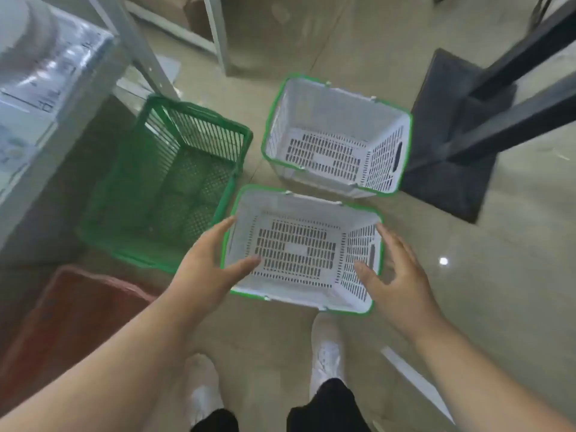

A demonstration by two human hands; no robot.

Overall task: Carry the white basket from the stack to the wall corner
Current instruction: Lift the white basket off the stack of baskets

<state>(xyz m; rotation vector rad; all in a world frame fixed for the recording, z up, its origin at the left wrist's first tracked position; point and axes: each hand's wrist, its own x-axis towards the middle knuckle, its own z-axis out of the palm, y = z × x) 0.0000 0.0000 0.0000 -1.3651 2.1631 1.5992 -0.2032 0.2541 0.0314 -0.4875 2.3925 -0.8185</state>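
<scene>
A white basket [299,251] with a green rim sits low in front of my feet, mouth up and nothing in it. My left hand [205,269] straddles its left wall, thumb inside and fingers outside along the rim. At the right wall my right hand [396,275] does the same, thumb inside near the handle slot. Both hands have their fingers spread, with a gap to the walls rather than a clamp on them. A second white basket [336,135] with a green rim stands just beyond the first.
A green basket [168,182] stands to the left beside a grey shelf leg [146,54]. A red basket [71,322] lies at lower left. A black stand base [452,169] with dark bars sits at right. My white shoes [327,347] are on the tiled floor.
</scene>
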